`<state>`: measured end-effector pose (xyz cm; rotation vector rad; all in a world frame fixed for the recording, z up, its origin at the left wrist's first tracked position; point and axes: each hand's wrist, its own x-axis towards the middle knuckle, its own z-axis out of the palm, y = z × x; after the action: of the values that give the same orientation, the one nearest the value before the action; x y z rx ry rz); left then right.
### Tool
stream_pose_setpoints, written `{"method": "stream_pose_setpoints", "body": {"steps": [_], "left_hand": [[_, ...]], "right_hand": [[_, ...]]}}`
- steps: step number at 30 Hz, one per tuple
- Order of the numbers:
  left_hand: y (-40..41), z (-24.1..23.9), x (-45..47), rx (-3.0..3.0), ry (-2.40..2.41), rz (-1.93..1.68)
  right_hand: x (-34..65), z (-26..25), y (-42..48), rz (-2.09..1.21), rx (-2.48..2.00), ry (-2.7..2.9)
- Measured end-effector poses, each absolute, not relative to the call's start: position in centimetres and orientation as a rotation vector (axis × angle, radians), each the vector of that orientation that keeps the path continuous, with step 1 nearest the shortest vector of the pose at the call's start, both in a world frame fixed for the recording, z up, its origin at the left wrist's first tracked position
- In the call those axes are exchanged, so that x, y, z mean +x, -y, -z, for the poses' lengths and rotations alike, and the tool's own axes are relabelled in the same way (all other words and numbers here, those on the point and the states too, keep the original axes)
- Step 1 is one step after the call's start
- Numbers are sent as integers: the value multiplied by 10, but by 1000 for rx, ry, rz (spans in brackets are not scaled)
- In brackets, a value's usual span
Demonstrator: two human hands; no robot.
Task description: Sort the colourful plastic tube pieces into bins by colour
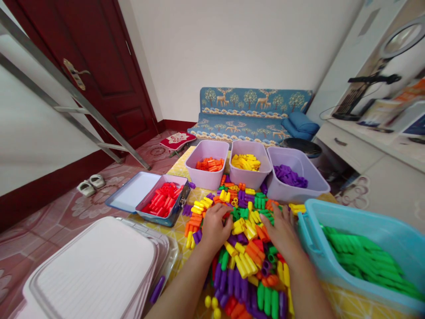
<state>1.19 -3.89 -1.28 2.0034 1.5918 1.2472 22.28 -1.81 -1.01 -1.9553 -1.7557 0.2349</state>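
A heap of mixed plastic tube pieces (245, 261) in yellow, purple, orange, green and red covers the middle of the table. At the heap's left side, my left hand (215, 223) is curled, with a red plastic piece (227, 215) showing between thumb and fingers. My right hand (282, 228) lies on the heap's right side with its fingers apart, close to some green pieces (267, 217). Nothing shows in its grasp, though the underside of the palm is hidden.
Three lilac bins hold orange pieces (210, 165), yellow pieces (245, 162) and purple pieces (289, 176). A blue tub (310, 239) with green pieces stands right. Left are an open case (174, 218) of red pieces and stacked white lids (93, 266). A ladder (89, 106) leans beyond.
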Motion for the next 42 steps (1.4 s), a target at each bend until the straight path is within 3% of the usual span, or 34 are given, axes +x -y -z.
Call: {"method": "stream_pose_setpoints", "body": {"steps": [5, 11, 19, 31, 34, 38, 42], "left_hand": [[38, 16, 12, 2083, -1695, -1103], [37, 14, 11, 2113, -1681, -999], [36, 14, 12, 2114, -1637, -965], [43, 4, 5, 1954, -1470, -1204], [42, 3, 4, 1967, -1514, -1184], [41, 4, 7, 1984, -1614, -1176], [40, 6, 9, 1971, -1692, -1135]], "right_hand": [[219, 26, 18, -296, -2141, 1598], [227, 37, 10, -405, -1897, 1569], [210, 11, 15, -1025, -1535, 1477], [183, -32, 32, -1273, -1052, 1757], [194, -26, 17, -1083, -1222, 1674], [213, 0, -13, -401, -1493, 1762], [223, 23, -24, -385, -1713, 1964]]}}
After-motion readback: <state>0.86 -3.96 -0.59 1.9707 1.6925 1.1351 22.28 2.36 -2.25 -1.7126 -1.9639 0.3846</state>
